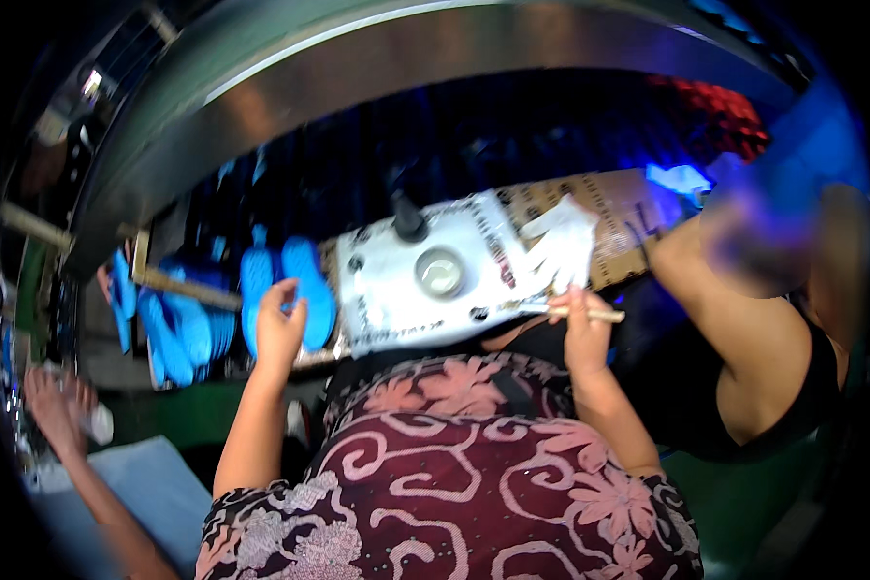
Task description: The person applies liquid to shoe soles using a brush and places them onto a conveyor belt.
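Note:
Two blue shoe soles (308,290) lie side by side at the left end of the bench. Over them is my left hand (280,324), fingers loosely bent and apart, with nothing visible in it; whether it touches a sole I cannot tell. My right hand (587,333) is closed around a thin brush (606,315) with a pale wooden handle, its other end pointing left over a white sack (387,300). On the sack stand a small round pot (440,273) and a dark pointed bottle (408,218). Just beyond my right hand lies a white glove (567,242).
More blue soles (186,324) are stacked at the far left. Brown cardboard (617,203) lies under the glove. Behind runs a dark conveyor (348,164) below a metal beam (300,111). A co-worker's arm (735,319) is close on the right; another person's hand (60,411) is at left.

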`<action>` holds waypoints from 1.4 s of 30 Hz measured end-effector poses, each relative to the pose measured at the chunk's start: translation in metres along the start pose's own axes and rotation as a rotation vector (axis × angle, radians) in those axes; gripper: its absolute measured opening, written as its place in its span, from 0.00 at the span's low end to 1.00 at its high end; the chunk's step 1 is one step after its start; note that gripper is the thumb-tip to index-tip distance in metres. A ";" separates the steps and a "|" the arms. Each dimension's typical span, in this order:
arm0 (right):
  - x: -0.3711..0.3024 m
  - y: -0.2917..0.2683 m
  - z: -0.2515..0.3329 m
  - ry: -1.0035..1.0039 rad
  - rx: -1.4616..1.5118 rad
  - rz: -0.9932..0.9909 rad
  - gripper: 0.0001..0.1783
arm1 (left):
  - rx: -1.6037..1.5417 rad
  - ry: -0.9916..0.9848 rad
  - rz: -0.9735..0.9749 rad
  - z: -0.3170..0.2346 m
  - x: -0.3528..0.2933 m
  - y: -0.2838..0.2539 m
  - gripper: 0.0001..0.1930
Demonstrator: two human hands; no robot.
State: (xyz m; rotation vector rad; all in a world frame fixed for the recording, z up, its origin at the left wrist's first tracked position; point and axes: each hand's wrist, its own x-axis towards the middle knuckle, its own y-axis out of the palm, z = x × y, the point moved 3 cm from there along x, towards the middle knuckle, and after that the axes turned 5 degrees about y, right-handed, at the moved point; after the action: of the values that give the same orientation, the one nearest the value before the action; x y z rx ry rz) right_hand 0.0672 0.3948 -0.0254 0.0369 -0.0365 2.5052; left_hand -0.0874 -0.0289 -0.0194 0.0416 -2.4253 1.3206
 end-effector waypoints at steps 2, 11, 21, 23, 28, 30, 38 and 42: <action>0.013 0.010 0.007 0.018 -0.011 0.056 0.22 | 0.156 -0.074 -0.026 0.028 -0.024 -0.013 0.22; 0.055 0.106 0.000 -0.265 -0.356 0.345 0.15 | 0.369 -0.383 0.009 0.140 -0.054 0.003 0.25; 0.053 0.139 -0.012 -0.522 -0.614 0.366 0.11 | 0.364 -0.465 0.022 0.142 -0.038 -0.008 0.13; 0.054 0.135 -0.001 -0.444 -0.551 0.349 0.12 | 0.341 -0.596 0.137 0.177 -0.043 -0.008 0.22; 0.052 0.137 -0.005 -0.366 -0.505 0.358 0.15 | -0.330 0.524 0.607 -0.046 0.104 -0.140 0.47; 0.053 0.130 -0.017 -0.382 -0.559 0.372 0.17 | -0.332 0.566 0.656 -0.065 0.110 -0.104 0.45; 0.046 0.070 -0.006 0.045 0.088 0.039 0.19 | -0.258 0.929 0.789 -0.098 0.143 0.024 0.43; 0.039 0.060 -0.005 0.068 0.257 -0.001 0.20 | -0.156 0.948 0.762 -0.089 0.130 0.040 0.40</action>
State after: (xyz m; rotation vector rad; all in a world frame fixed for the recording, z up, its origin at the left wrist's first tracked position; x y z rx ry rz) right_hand 0.0004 0.3699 -0.0306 0.0578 0.3135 2.4934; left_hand -0.1884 0.0859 0.0356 -1.3302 -1.6953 1.0130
